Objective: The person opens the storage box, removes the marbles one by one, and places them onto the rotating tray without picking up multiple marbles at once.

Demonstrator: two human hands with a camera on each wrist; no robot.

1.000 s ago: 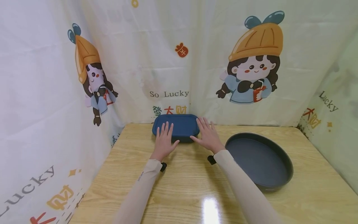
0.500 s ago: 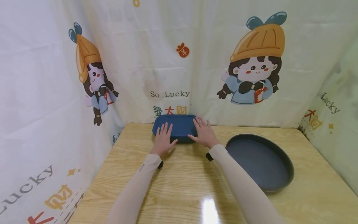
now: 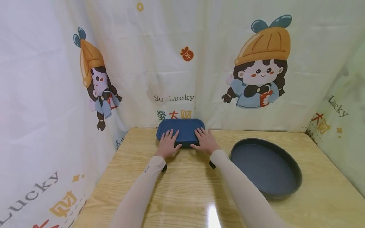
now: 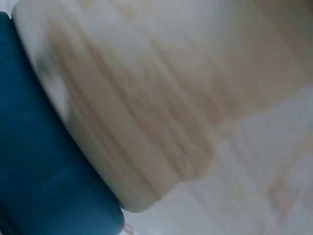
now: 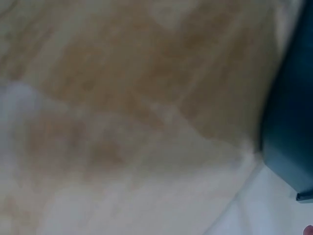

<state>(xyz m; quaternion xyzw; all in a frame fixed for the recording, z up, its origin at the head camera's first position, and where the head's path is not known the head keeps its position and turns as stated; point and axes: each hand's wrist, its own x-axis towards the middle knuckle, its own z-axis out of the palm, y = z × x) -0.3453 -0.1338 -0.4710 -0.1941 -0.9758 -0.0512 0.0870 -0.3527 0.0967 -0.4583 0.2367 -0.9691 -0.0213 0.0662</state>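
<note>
Left grip (image 3: 167, 146): my fingers are extended and spread apart, curled round nothing; the fingertips lie over the left part of the box's front edge, my thumb pointing inward along its front. Whether I am pressing down, I can't tell.
Right grip (image 3: 206, 142): much the same, fingers spread and mostly straight, clasping nothing; the tips lie over the front right corner of the top, and the thumb points in toward my left one.
Box (image 3: 182, 129): blue, flat-topped, rounded at the corners, between my two grips at the far edge of the bench, long side toward me.
Wrist views: the left shows the box's blue side and rounded end; the right shows a dark side of it and a fingertip in the bottom corner. Both are blurred.
Pan (image 3: 263, 167): dark, shallow, high-rimmed, on the bench to my right, well apart from the box; my right sleeve (image 3: 245, 186) overlaps its near left edge in the head view.
Left sleeve (image 3: 141, 193): pale beige, a black band (image 3: 164, 168) at the wrist.
Bench (image 3: 182, 196): light wood grain, glare near me.
Cloth (image 3: 171, 76): pale, printed with cartoon figures and lettering, behind the box.
</note>
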